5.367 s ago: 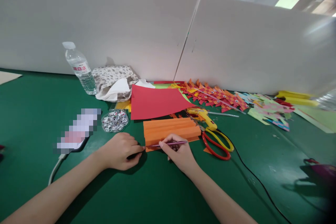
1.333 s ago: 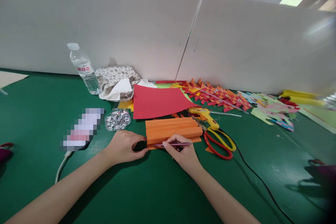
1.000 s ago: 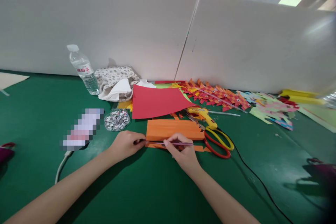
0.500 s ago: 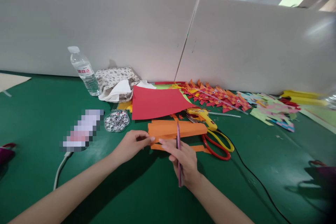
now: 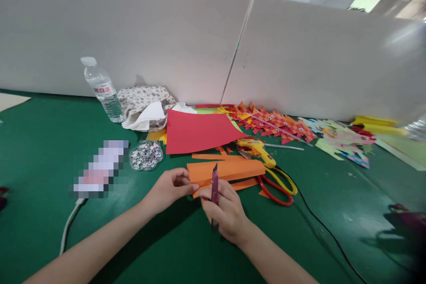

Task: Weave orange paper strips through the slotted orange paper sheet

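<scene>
A folded sheet of orange paper (image 5: 229,171) lies on the green table in front of me. My left hand (image 5: 175,188) pinches its left end between thumb and fingers. In my right hand (image 5: 226,213) a purple utility knife (image 5: 214,186) is gripped upright, its dark blade tip pointing up and away from me. The fingertips of that hand touch the paper's near left edge, beside my left thumb. Narrow orange strips lie behind and under the folded sheet. Scissors with red and yellow handles (image 5: 278,190) rest against the paper's right end.
Behind the orange paper are a red sheet (image 5: 199,131) and a yellow glue gun (image 5: 261,151), whose black cord runs right. A bag of googly eyes (image 5: 146,155), a phone (image 5: 101,166) and a water bottle (image 5: 104,91) stand left. Woven paper fish (image 5: 276,122) lie by the white partition (image 5: 149,31).
My right hand has moved slightly left, closer to my left hand, and the knife has turned to show its flat side. The orange paper's near left edge is now lifted between the hands.
</scene>
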Demonstrator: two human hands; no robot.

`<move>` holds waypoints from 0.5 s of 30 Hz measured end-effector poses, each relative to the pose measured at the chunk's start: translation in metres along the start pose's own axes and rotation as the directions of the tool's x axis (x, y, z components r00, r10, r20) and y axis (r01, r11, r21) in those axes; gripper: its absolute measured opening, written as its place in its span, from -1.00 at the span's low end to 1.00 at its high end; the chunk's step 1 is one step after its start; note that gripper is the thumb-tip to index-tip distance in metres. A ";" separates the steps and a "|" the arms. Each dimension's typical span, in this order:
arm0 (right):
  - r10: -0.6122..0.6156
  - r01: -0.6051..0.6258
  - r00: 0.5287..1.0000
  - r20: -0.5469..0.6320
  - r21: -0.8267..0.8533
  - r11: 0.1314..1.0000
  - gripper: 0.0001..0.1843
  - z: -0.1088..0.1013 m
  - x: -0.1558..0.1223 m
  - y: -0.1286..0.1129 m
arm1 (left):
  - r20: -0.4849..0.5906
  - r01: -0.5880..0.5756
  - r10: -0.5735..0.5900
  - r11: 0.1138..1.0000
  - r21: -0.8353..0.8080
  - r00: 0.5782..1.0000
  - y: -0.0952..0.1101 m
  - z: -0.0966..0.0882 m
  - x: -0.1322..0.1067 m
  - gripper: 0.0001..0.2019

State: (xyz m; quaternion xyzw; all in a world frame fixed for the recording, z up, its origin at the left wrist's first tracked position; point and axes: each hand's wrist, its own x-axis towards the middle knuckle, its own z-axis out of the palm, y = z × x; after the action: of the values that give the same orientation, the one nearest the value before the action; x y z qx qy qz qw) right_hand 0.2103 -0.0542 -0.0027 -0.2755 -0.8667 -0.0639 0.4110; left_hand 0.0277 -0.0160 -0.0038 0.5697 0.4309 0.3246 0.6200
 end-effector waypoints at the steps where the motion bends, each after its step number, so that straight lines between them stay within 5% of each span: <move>1: -0.017 0.017 1.000 -0.002 -0.003 1.000 -0.76 0.001 0.000 0.000 | -0.007 0.032 -0.032 0.999 -0.037 0.999 0.000 0.000 0.000 -0.73; 15: -0.098 0.101 0.992 0.083 -0.032 0.994 -0.75 0.005 0.002 -0.002 | -0.031 0.091 -0.096 0.986 -0.140 0.995 -0.006 0.000 -0.002 -0.65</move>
State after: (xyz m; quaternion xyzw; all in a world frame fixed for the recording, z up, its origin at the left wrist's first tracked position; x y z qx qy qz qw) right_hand 0.2050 -0.0535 -0.0039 -0.2416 -0.8941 -0.0886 0.3664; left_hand 0.0264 -0.0190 -0.0090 0.4983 0.4450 0.3350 0.6644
